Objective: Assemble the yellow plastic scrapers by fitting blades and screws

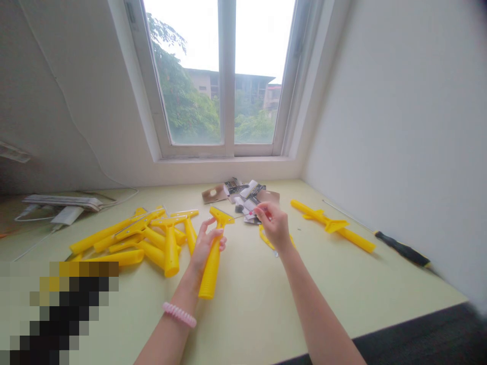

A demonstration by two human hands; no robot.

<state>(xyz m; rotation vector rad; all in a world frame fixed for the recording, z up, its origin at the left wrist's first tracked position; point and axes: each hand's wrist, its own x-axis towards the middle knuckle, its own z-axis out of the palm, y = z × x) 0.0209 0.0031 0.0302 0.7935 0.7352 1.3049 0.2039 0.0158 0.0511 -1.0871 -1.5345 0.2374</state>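
My left hand is wrapped around the handle of a yellow plastic scraper, whose T-shaped head points away from me. My right hand pinches a small thin item with red on it, possibly a blade, though it is too small to tell. Just under that hand lies a curved yellow plastic piece, partly hidden. Close beyond it is a heap of torn card and paper packaging. A pile of similar yellow scrapers lies to the left of my left hand.
One more yellow scraper lies to the right, and a black-handled screwdriver lies beyond it by the wall. A white power strip with cables sits at the far left. The pale green desk ends at the lower right above a dark floor.
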